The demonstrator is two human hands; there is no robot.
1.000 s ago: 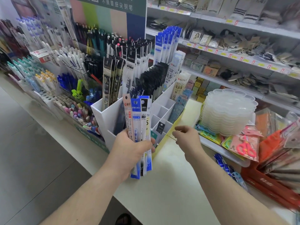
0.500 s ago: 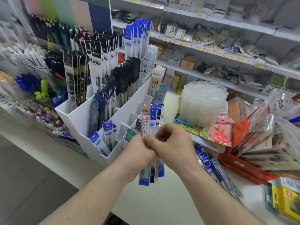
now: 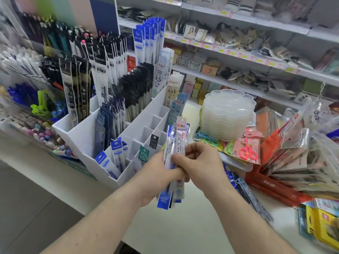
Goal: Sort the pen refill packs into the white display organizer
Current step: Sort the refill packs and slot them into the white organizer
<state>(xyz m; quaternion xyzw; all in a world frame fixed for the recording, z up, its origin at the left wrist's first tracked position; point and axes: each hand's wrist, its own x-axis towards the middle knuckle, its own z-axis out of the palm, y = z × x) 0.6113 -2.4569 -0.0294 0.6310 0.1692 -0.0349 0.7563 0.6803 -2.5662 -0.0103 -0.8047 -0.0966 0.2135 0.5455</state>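
Observation:
My left hand [image 3: 156,178] grips a bundle of pen refill packs [image 3: 175,143], blue and white, held upright over the counter. My right hand [image 3: 200,164] pinches the frontmost pack with the red heart logo near its middle. The white display organizer [image 3: 86,132] stands just left of my hands, stepped into compartments. Its rear rows hold tall black, white and blue packs; front slots hold a few blue packs [image 3: 117,153] and a green one [image 3: 144,154]. Several front compartments show bare white walls.
A stack of clear flower-shaped trays [image 3: 227,114] sits right of the organizer, with pink scissors packs [image 3: 247,151] in front. Red boxes with fanned packets [image 3: 293,162] crowd the right. Loose blue packs [image 3: 253,198] lie on the white counter [image 3: 183,226]. Shelves run behind.
My right hand came from beside the organizer to the bundle and now pinches the front pack. The view shifted right, and the bundle sits a little lower and more centred.

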